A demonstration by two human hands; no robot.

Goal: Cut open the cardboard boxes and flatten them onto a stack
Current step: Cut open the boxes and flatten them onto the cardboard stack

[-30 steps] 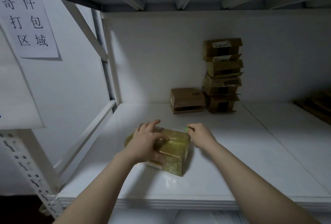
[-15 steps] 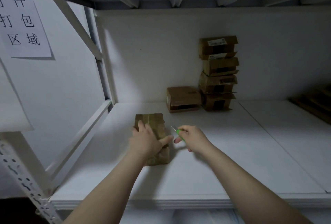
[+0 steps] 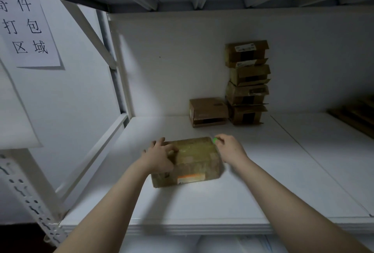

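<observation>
Brown cardboard under glossy clear tape, the taped box lies flat on the white shelf, with an orange-and-white label on its near side. The left hand grips its left end, fingers bent and spread over the top. The right hand pinches a green cutter at the far right corner. Shelf surface runs wide to the right and on to the front edge. The box stack and a single box stand well apart by the back wall.
</observation>
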